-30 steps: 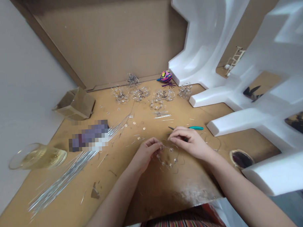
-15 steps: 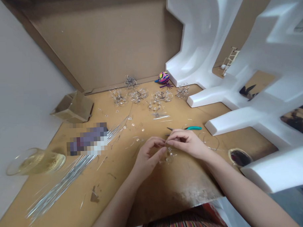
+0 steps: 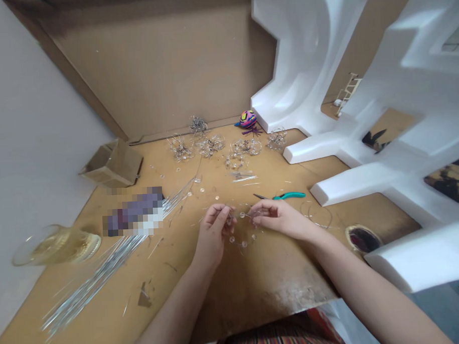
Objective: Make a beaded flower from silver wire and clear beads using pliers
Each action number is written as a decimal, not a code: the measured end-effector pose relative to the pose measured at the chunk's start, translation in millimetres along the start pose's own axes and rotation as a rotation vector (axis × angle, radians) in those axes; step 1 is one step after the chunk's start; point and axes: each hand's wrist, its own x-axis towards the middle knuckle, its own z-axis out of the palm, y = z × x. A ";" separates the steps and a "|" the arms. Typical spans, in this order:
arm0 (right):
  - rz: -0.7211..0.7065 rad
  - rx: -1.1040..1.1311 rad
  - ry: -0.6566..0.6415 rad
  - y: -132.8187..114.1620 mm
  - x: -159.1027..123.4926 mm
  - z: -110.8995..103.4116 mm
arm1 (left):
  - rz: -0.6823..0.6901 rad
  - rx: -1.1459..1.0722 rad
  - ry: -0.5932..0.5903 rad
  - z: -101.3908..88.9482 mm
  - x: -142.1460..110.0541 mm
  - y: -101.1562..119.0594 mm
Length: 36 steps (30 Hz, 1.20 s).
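Observation:
Between my hands hangs a thin wire loop strung with clear round beads (image 3: 244, 243), just above the table. My left hand (image 3: 213, 232) pinches the loop's left side near a bead. My right hand (image 3: 274, 218) has its fingertips closed on the wire at the right side; the wire's end there is too fine to make out. Pliers with teal handles (image 3: 290, 195) lie just beyond my right hand. Several loose clear beads (image 3: 202, 190) are scattered on the table to the upper left of my left hand.
Wire-and-bead clusters (image 3: 211, 145) stand along the back, near a colourful ball-shaped object (image 3: 247, 118). A long bundle of silvery wires (image 3: 101, 279), a glass of yellowish liquid (image 3: 57, 246) and a cardboard box (image 3: 116, 163) are at left. White moulded furniture (image 3: 350, 183) borders the right.
My hands came close together over the loop, then moved apart again. My left hand has shifted left, and the beaded loop has spread open between them.

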 end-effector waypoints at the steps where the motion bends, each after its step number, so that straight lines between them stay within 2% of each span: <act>1: 0.000 0.027 -0.007 0.7 0.3 1.4 | -0.005 -0.009 0.001 0.0 0.5 -0.6; 7: -0.002 0.126 -0.056 1.5 2.6 4.6 | 0.001 0.013 -0.022 2.8 -1.2 -5.7; 10: 0.008 0.043 0.003 2.2 3.2 3.4 | 0.025 0.104 -0.049 3.7 -2.2 -5.0; 14: -0.007 -0.121 0.088 4.5 3.1 2.3 | 0.068 0.217 -0.006 3.2 -1.5 -0.5; 17: -0.041 -0.173 0.095 6.1 2.8 1.9 | 0.051 0.235 0.002 2.0 -0.9 2.2; 23: -0.075 -0.279 0.122 9.1 0.8 -2.5 | -0.009 0.225 -0.108 2.9 -2.7 4.7; 26: -0.101 -0.320 0.112 11.5 0.4 -5.7 | -0.020 0.196 -0.125 4.5 -3.5 5.7; 36: -0.076 -0.292 0.103 6.5 -2.1 -7.9 | 0.104 0.298 -0.200 7.4 -9.0 5.9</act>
